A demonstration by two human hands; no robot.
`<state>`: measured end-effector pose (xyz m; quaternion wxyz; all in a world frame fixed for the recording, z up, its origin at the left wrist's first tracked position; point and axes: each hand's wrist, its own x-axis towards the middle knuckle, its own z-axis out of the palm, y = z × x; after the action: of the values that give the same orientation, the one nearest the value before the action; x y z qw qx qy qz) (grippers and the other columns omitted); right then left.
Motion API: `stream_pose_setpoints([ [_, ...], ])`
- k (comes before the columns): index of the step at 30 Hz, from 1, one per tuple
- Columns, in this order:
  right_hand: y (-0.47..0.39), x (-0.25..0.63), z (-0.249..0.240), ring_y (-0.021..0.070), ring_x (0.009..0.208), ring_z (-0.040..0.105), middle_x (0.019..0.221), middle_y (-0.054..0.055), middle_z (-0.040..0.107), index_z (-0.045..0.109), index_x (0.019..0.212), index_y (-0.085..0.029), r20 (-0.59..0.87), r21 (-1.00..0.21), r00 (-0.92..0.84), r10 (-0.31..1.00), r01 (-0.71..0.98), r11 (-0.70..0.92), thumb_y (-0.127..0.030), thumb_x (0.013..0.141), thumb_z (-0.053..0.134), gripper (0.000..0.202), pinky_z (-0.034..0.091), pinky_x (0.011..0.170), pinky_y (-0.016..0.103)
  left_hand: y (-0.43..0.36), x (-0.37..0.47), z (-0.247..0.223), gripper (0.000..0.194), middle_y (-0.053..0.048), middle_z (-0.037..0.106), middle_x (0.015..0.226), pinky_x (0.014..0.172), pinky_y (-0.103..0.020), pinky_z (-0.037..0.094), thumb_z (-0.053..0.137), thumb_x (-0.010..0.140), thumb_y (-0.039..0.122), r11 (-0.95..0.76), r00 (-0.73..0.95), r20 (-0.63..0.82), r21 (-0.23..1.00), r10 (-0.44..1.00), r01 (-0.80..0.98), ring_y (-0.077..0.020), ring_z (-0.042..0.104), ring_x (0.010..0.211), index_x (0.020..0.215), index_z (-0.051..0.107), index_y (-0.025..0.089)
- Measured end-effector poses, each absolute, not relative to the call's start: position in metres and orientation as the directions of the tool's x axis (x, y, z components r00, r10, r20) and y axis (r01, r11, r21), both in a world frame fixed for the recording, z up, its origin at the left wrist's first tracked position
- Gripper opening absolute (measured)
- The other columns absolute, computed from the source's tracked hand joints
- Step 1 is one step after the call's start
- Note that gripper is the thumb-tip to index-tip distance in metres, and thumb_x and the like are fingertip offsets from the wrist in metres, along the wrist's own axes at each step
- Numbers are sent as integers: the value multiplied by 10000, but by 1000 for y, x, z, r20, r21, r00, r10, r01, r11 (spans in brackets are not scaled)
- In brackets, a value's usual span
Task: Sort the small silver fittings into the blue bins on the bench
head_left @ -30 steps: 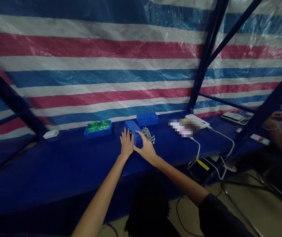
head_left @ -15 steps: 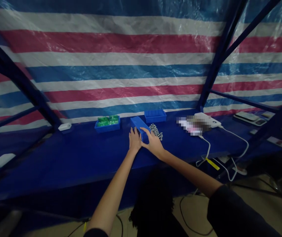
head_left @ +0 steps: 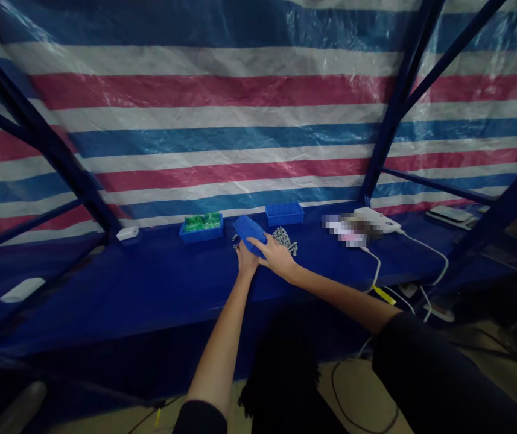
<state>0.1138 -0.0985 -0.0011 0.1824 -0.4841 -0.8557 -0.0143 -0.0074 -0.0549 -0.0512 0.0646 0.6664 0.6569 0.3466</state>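
Note:
Between my hands a small blue plastic bin (head_left: 248,232) is tilted over the blue table. My right hand (head_left: 279,258) grips its right side, thumb and fingers at the rim. My left hand (head_left: 247,259) is at its near lower side, its fingers partly hidden by the bin. Just right of the bin lies a loose pile of small silvery screw-like pieces (head_left: 284,240). A few small metal bits (head_left: 234,239) show on the table by the bin's left side.
A blue bin with green packets (head_left: 202,223) stands left, another blue bin (head_left: 284,213) behind the pile. Further right are a white device (head_left: 376,220) with cables and a pixelated item. White objects (head_left: 128,232) lie left. Blue frame posts rise at both sides; another person's hand shows far right.
The bin in my hands has turned and tilted, showing more of its broad face. My left hand has slid lower beside it. Small metal bits now show at its left.

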Motion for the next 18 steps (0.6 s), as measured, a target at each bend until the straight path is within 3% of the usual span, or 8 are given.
stream_pose_setpoints([
  [5,-96,117,0,303,1147,483,1334,171,371,320,1372,-326,349,-111,-510,786,811,575,-299,824,552,596,479,839,383,-58,-7,-45,310,-121,620,1074,999,-371,340,446,826,318,-128,-139,433,532,891,837,-240,503,1116,1059,580,164],
  [11,-87,130,-4,271,1075,545,1328,150,391,267,1385,-350,351,-169,-486,800,807,565,-338,838,529,606,498,782,355,-50,-13,-41,426,-183,446,1312,1072,-432,206,316,863,274,173,-463,484,529,742,831,-280,319,1289,1206,471,74],
  [13,-85,135,-5,267,1068,549,1326,137,397,264,1383,-360,353,-182,-477,805,809,559,-351,838,526,604,500,766,345,-44,-23,-41,450,-196,417,1340,1075,-437,192,309,864,278,212,-471,453,512,757,833,-291,296,1302,1227,454,54],
  [18,-78,145,-4,252,1035,560,1304,115,417,303,1365,-350,427,-253,-447,786,775,578,-323,818,539,596,493,754,337,-34,-45,-42,447,-193,520,1225,1002,-449,296,344,855,344,203,-407,359,489,840,849,-303,425,1201,1176,507,79],
])
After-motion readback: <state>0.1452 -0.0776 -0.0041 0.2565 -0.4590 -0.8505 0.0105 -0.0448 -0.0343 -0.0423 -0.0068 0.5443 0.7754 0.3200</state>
